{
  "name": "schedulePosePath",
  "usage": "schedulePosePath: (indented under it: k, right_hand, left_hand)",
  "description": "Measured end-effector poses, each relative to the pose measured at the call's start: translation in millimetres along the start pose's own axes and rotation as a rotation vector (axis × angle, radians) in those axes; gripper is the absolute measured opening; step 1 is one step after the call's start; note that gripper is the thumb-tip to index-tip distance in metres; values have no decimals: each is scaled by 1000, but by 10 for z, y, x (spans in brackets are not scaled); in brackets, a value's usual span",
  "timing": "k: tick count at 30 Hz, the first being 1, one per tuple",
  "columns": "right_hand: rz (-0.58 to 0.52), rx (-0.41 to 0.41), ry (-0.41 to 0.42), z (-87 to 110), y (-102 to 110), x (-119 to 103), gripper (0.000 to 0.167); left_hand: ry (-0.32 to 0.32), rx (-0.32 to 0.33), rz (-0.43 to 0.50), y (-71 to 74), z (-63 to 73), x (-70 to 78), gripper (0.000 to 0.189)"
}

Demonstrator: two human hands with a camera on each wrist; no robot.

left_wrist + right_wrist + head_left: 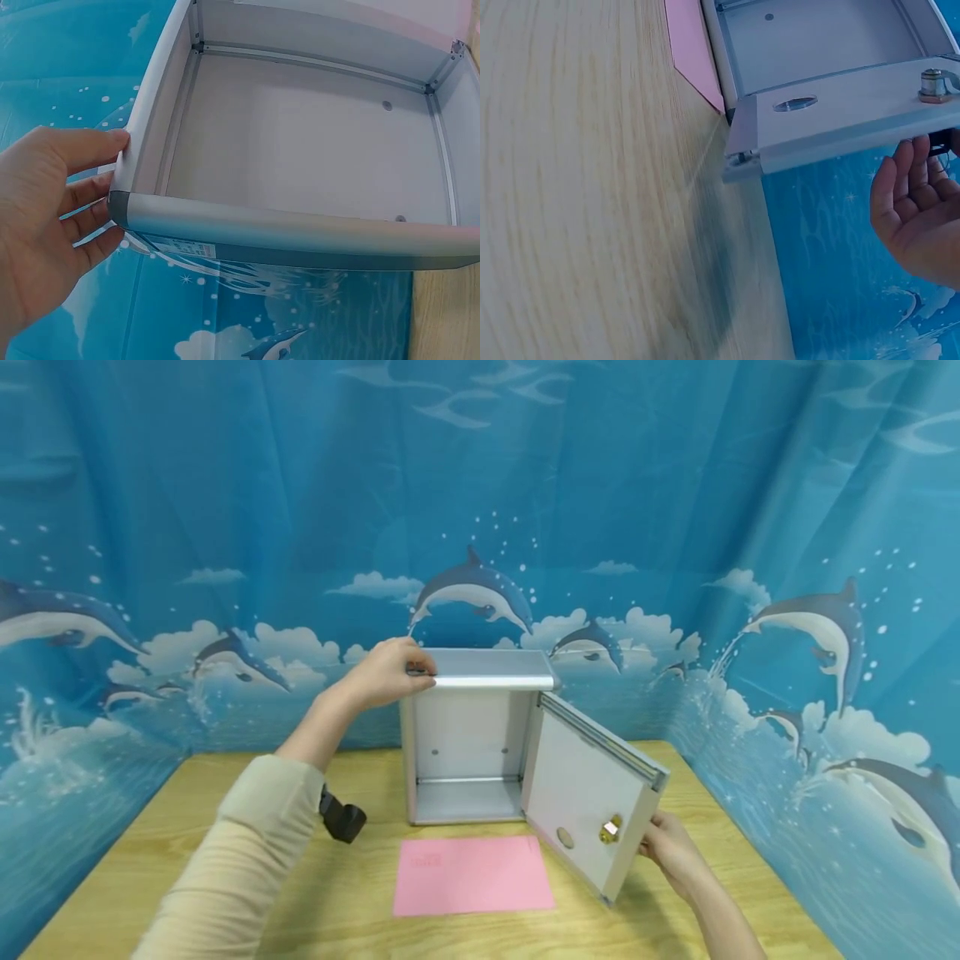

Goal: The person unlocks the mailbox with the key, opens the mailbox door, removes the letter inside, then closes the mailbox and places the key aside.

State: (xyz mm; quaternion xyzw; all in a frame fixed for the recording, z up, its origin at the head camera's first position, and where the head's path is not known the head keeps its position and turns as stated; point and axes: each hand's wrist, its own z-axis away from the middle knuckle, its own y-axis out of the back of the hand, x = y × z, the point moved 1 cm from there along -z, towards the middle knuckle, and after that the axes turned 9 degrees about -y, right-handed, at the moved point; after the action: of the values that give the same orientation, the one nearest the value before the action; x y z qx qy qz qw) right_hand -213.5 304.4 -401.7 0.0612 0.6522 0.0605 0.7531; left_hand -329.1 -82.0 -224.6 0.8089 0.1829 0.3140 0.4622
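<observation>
A silver-grey metal mailbox (472, 727) stands on the table, its door (577, 777) swung out to the right. My left hand (390, 672) grips the upper left corner, thumb on the frame edge and fingers bent round the side in the left wrist view. My right hand (926, 210) is at the door's outer face, behind the brass lock (611, 829). Its curled fingers pinch a small black piece (939, 141), which looks like a key head and is partly hidden. A round hole (565, 837) shows in the door. Inside the mailbox only bare panels are visible.
A pink envelope (472, 877) lies flat on the wooden table (360, 893) in front of the mailbox. A black object (342, 818) shows beside the left forearm. Blue dolphin-print curtains (480, 485) hang behind and at both sides.
</observation>
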Motion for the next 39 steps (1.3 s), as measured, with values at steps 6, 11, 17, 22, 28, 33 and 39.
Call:
schedulePosePath:
  k: [6, 11, 17, 22, 28, 33, 39]
  right_hand:
    - [88, -203, 85, 61, -23, -29, 33]
    - [111, -376, 135, 108, -121, -84, 33]
    - [164, -440, 170, 131, -300, -140, 35]
    - [177, -472, 185, 142, -444, -165, 33]
    - [185, -519, 146, 144, -593, -215, 32]
    - [188, -564, 132, 130, -712, -249, 32]
    - [193, -576, 186, 120, -868, -283, 28]
  left_hand:
    - [-6, -16, -12, 13, -14, 10, 19]
    - [-7, -18, -15, 22, -12, 25, 19]
    - [-3, -19, -18, 17, -9, 27, 19]
    - [-6, -17, -23, 11, 0, 35, 19]
    - [-5, -15, -49, 4, -8, 42, 18]
    - [-8, -18, -67, 0, -15, 40, 18]
    - [-11, -16, -63, 10, -6, 52, 18]
